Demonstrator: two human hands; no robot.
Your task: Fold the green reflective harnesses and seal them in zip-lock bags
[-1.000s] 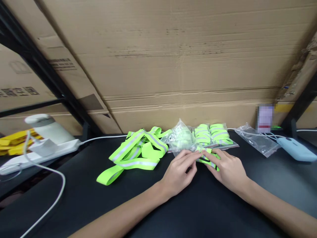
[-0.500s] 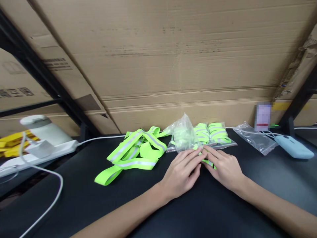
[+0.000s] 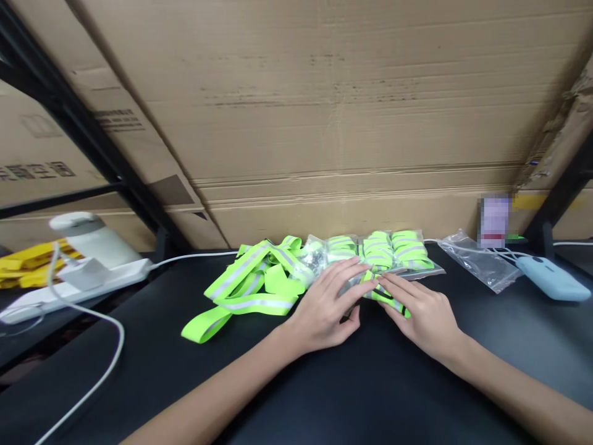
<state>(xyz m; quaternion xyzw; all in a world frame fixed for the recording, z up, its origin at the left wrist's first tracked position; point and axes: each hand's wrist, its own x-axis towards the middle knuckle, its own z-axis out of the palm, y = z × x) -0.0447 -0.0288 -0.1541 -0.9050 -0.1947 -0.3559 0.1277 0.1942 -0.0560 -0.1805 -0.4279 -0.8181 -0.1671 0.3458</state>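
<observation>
A folded neon-green reflective strap (image 3: 395, 304) lies on the black table in front of me. My right hand (image 3: 424, 315) grips it from the right, fingers on top and the thumb side below. My left hand (image 3: 327, 309) reaches over its left end, fingers stretched out and thumb apart, fingertips by the strap. Just beyond the left fingers is a crumpled clear plastic bag (image 3: 314, 254); part of it is hidden behind that hand. Bagged reflective straps (image 3: 410, 250) stand in a row behind both hands. A loose heap of reflective strap (image 3: 252, 303) rests to the left.
Another clear zip bag (image 3: 482, 262) lies at the right, near a light-blue device (image 3: 551, 278) with a cord. On the left are a white power strip (image 3: 125, 275) with a cable, a pale bottle (image 3: 95, 238) and yellow straps (image 3: 28, 266). Cardboard (image 3: 324, 123) walls the back.
The clear bag that stood up before my hands is now lower and further left, uncovering another bagged strap. My left hand has shifted left, its thumb spreading from the fingers. The right stays at the strap.
</observation>
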